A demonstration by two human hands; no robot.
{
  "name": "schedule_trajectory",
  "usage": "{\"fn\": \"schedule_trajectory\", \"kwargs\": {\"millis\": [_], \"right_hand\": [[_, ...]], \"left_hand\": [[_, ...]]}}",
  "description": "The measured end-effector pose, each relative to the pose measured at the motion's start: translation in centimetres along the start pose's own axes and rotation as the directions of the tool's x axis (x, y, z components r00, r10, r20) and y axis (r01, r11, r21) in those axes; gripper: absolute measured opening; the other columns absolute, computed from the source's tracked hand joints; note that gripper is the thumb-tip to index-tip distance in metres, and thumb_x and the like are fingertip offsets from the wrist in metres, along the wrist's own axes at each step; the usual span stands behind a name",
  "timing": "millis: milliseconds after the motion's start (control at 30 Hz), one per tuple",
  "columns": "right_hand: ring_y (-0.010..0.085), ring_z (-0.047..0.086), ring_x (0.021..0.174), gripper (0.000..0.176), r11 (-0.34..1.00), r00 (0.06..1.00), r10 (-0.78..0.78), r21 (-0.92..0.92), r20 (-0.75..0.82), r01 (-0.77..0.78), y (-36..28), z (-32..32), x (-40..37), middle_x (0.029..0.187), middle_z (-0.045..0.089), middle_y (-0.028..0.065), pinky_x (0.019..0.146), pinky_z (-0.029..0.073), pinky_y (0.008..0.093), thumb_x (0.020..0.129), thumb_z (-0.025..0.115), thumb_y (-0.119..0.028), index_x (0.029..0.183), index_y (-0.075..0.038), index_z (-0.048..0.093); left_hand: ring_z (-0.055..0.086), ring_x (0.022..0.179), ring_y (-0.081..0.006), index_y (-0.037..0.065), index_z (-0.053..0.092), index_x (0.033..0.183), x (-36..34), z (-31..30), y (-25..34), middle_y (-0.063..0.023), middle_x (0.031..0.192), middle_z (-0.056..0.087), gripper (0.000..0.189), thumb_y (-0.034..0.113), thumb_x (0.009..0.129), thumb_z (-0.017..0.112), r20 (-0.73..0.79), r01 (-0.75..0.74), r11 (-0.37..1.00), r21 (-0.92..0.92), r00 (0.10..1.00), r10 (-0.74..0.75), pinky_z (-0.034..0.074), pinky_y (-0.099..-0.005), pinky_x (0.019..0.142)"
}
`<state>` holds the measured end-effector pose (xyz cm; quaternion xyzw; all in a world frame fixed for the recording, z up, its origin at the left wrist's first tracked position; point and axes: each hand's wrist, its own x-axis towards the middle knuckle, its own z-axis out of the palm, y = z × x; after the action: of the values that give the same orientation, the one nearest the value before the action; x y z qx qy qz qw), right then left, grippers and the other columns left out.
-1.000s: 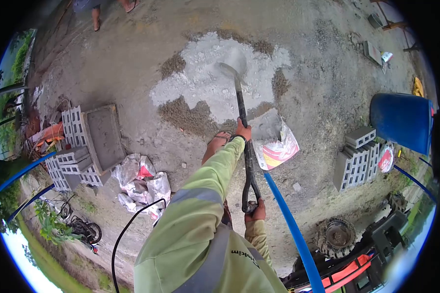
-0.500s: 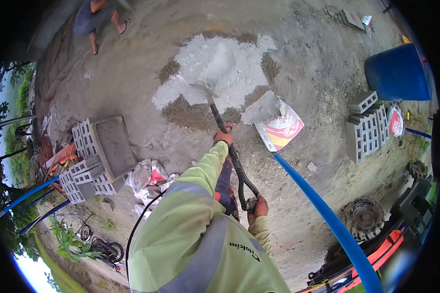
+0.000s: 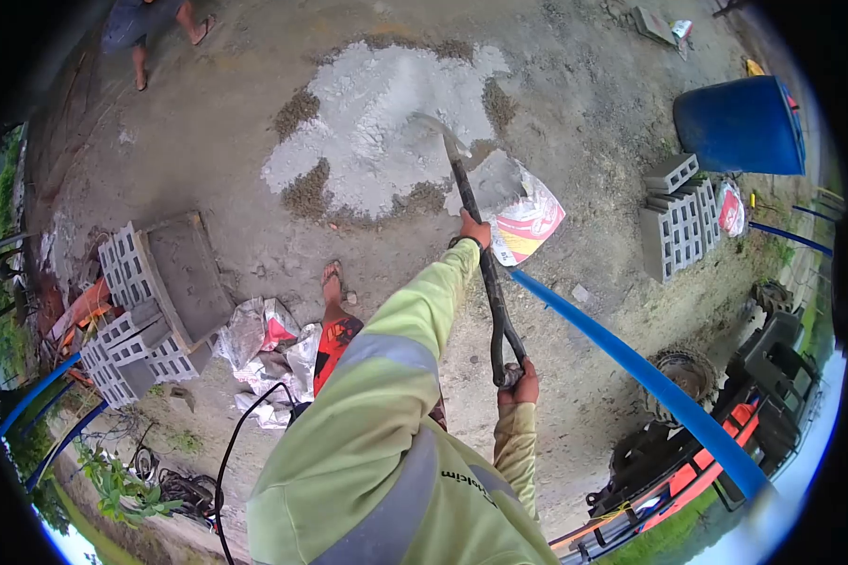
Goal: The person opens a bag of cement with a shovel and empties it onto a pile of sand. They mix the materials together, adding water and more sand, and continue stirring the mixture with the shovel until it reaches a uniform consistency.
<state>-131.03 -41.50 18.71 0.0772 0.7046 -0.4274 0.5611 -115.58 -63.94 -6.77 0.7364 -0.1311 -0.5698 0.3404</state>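
Observation:
A shovel with a dark shaft (image 3: 490, 282) slants up from near my body. My left hand (image 3: 474, 229), in a pale green sleeve, is wrapped round the middle of the shaft. My right hand (image 3: 520, 381) is closed on the grip at the forked upper end. The shovel's blade (image 3: 449, 134) is at the right part of a pale grey powder heap (image 3: 382, 122), which lies over brown sand (image 3: 306, 191). Just right of the shaft lies an open red and white bag (image 3: 534, 224) with grey powder at its mouth.
Hollow blocks and a mortar-coated tray (image 3: 184, 273) stand left, near crumpled sacks (image 3: 269, 348). A blue drum (image 3: 740, 125) and more blocks (image 3: 680, 231) are at the right. A blue strap (image 3: 622, 363) crosses the lower right. Another person's legs (image 3: 139, 64) show top left.
The view has shifted, so the ground items sit further left. The shovel and both my hands have moved right, and the blade has gone from the heap's near side to its right part.

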Motion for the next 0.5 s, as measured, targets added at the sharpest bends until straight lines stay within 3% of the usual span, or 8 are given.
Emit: {"fn": "schedule_trajectory", "kwargs": {"millis": [67, 133, 167, 267, 400, 500], "right_hand": [[0.0195, 0.055, 0.051, 0.012, 1.000, 0.998, 0.017, 0.025, -0.059, -0.016, 2.4, 2.0, -2.5, 0.061, 0.055, 0.0060, 0.046, 0.047, 0.0334, 0.092, 0.051, -0.020, 0.089, -0.009, 0.053], [0.0202, 0.054, 0.050, 0.013, 1.000, 0.997, 0.005, 0.003, -0.074, -0.005, 5.7, 0.2, -5.0, 0.060, 0.055, 0.0059, 0.045, 0.047, 0.0336, 0.092, 0.052, -0.021, 0.088, -0.009, 0.053], [0.0202, 0.054, 0.050, 0.014, 0.999, 0.994, 0.054, 0.005, -0.091, -0.054, 7.3, -1.0, -6.2, 0.060, 0.055, 0.0058, 0.045, 0.047, 0.0338, 0.092, 0.052, -0.022, 0.087, -0.009, 0.053], [0.0199, 0.054, 0.049, 0.016, 0.989, 0.978, 0.145, 0.037, -0.149, -0.141, 11.3, -2.4, -10.2, 0.060, 0.055, 0.0056, 0.045, 0.047, 0.0337, 0.092, 0.052, -0.023, 0.084, -0.009, 0.053], [0.0177, 0.053, 0.049, 0.017, 0.951, 0.944, 0.308, 0.074, -0.118, -0.301, 16.5, -3.2, -13.8, 0.059, 0.053, 0.0029, 0.045, 0.047, 0.0314, 0.092, 0.052, -0.023, 0.080, -0.011, 0.052], [0.0159, 0.053, 0.049, 0.015, 0.921, 0.922, 0.383, 0.099, -0.060, -0.376, 20.0, -2.9, -13.5, 0.058, 0.053, 0.0008, 0.046, 0.048, 0.0299, 0.092, 0.052, -0.021, 0.080, -0.011, 0.052]], "left_hand": [[0.065, 0.067, -0.0363, 0.008, 0.004, 0.146, -5.9, -6.1, 5.4, -0.0262, 0.096, 0.062, 0.083, 0.017, 0.084, 0.057, 0.144, 0.185, 0.979, -0.079, 0.974, -0.173, 0.055, -0.0437, 0.056], [0.064, 0.086, -0.0412, 0.007, 0.004, 0.146, -3.3, -5.5, -3.2, -0.0301, 0.106, 0.060, 0.086, 0.022, 0.083, 0.059, 0.003, 0.012, 0.984, 0.177, 1.000, -0.013, 0.052, -0.0453, 0.075], [0.060, 0.098, -0.0427, 0.005, 0.003, 0.146, -5.6, -7.4, -3.3, -0.0316, 0.110, 0.058, 0.087, 0.026, 0.082, 0.059, 0.047, 0.088, 0.983, 0.160, 0.994, -0.097, 0.047, -0.0443, 0.085], [0.061, 0.095, -0.0416, 0.004, 0.002, 0.146, -8.4, -10.7, -7.3, -0.0306, 0.106, 0.060, 0.086, 0.025, 0.084, 0.057, 0.034, 0.072, 0.942, 0.326, 0.996, -0.088, 0.049, -0.0436, 0.082], [0.063, 0.090, -0.0415, 0.003, 0.000, 0.146, -9.2, -17.6, -10.3, -0.0306, 0.102, 0.061, 0.086, 0.024, 0.084, 0.056, 0.093, 0.117, 0.951, 0.285, 0.984, -0.149, 0.050, -0.0429, 0.080], [0.062, 0.084, -0.0400, -0.001, -0.005, 0.144, -9.6, -23.3, -9.7, -0.0284, 0.092, 0.062, 0.088, 0.020, 0.084, 0.055, -0.006, 0.142, 0.934, 0.327, 0.989, -0.148, 0.050, -0.0421, 0.072]]}}
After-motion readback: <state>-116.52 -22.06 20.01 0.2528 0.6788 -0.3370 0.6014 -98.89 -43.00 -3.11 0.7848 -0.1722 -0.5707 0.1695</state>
